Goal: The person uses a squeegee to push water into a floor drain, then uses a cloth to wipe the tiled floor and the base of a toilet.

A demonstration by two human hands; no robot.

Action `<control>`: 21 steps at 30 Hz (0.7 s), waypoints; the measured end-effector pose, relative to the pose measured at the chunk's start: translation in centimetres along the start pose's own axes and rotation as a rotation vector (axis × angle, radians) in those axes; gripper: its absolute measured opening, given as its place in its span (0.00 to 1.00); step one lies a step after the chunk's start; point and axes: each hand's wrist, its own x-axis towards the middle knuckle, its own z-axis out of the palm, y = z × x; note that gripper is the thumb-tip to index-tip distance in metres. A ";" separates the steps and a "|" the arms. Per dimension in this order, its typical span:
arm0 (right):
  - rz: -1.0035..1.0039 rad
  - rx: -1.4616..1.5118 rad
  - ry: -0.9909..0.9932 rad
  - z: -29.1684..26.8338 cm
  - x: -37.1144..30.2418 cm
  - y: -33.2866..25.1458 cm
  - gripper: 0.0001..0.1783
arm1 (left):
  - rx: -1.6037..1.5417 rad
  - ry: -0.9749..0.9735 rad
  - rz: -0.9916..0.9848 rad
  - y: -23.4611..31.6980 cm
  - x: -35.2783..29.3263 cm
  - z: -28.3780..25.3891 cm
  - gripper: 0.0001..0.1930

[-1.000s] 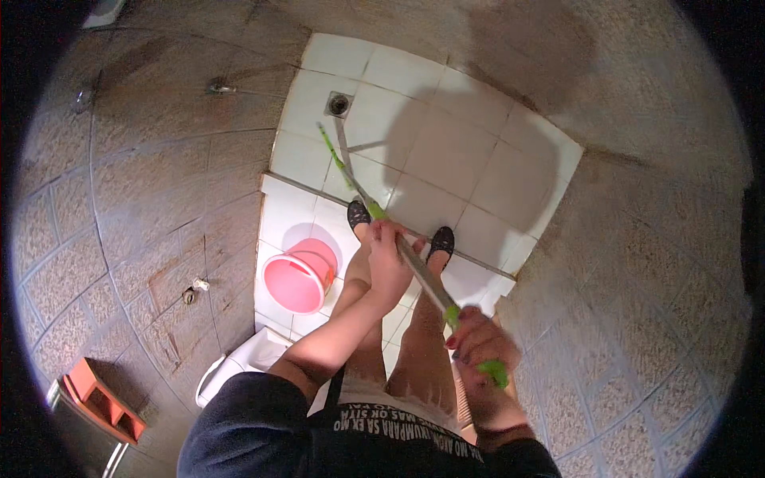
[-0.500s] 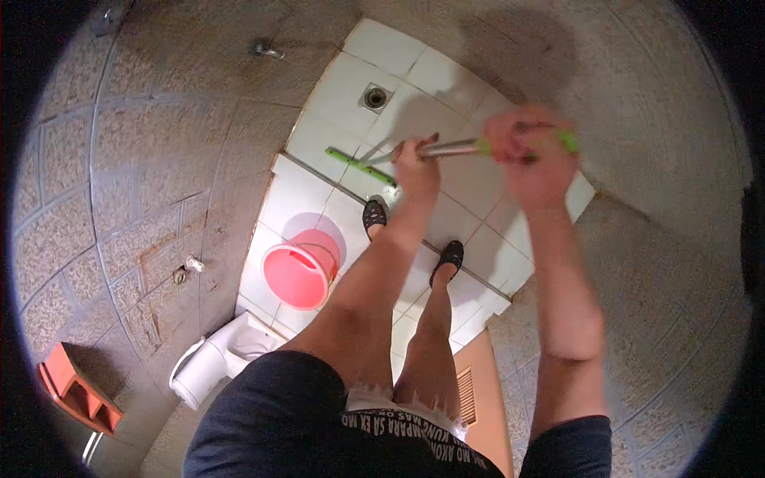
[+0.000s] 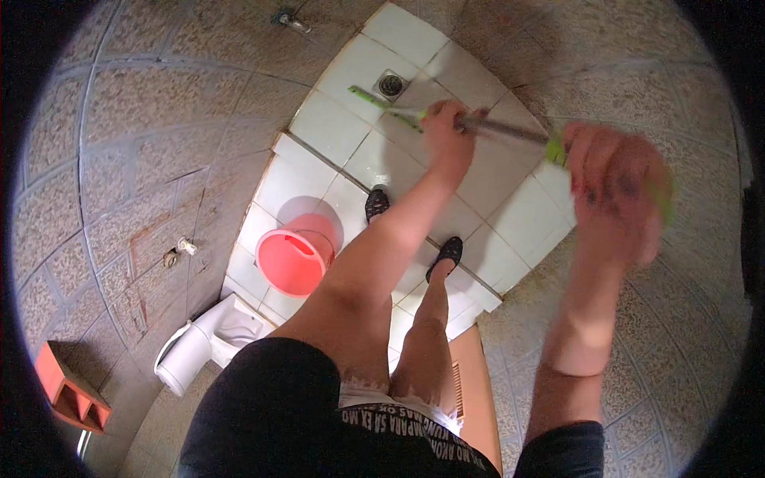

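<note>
A floor squeegee with a long metal handle (image 3: 510,132) slants across the upper middle of the view. Both hands are closed on it. My left hand (image 3: 449,142) wraps the lower part of the handle, close above the green blade head (image 3: 368,99). Its far end I grip with my right hand (image 3: 612,185), around a green handle piece; that hand is smeared by motion. The head rests on or just over the white floor tiles (image 3: 331,127), beside a round floor drain (image 3: 391,85). My left hand hides part of the join between handle and head.
A pink bucket (image 3: 275,256) stands left of my legs, next to a white toilet (image 3: 211,338). A low step edge (image 3: 319,163) crosses the floor at my black shoes (image 3: 448,253). Taps (image 3: 293,21) stick out from the left wall; an orange shelf (image 3: 60,382) hangs lower left.
The squeegee head has moved away from my feet, closer to the drain. My right hand has swung to the right and nearer, and my left hand has shifted right and farther out.
</note>
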 end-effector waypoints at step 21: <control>-0.178 -0.075 0.505 -7.3 -23.3 -15.8 0.15 | 1.012 -0.707 0.147 2.2 -10.8 -11.6 0.37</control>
